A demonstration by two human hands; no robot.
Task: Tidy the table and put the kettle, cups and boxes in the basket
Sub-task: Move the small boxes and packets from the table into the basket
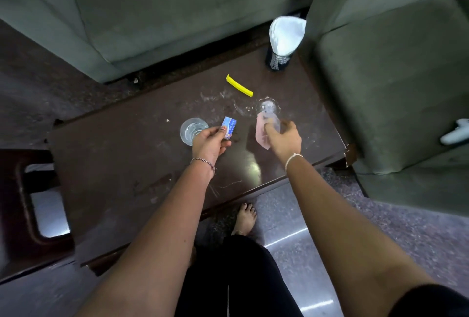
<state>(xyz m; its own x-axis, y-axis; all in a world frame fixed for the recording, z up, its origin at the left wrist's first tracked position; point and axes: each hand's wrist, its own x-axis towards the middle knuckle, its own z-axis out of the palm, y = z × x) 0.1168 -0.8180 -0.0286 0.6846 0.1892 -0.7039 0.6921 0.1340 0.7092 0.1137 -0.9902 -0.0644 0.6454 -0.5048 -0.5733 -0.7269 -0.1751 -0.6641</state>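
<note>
Head view, looking down on dark brown counter (127, 164), surface scratched and smeared.

Left hand (210, 143): fingers grasping a small blue-and-white box (229, 127), pinched between thumb and fingertips and held just above the counter. Chain bracelet on that wrist.

Right hand (284, 139): fingers curled round a clear cup (269, 116), held tilted over the counter's right half. A pink sheet (260, 135) is caught in the same grip; cloth or paper, cannot tell. White band on that wrist.

Second cup (190, 130), clear glass, stands upright on the counter just left of the box, its near rim hidden behind the left hand.

Yellow strip (239, 85) lies flat on the counter beyond both hands, apart from them.

Mesh bin (283, 42) with white liner stands at the counter's far right corner, between two green sofas (380, 75). No kettle or basket is in view.
</note>
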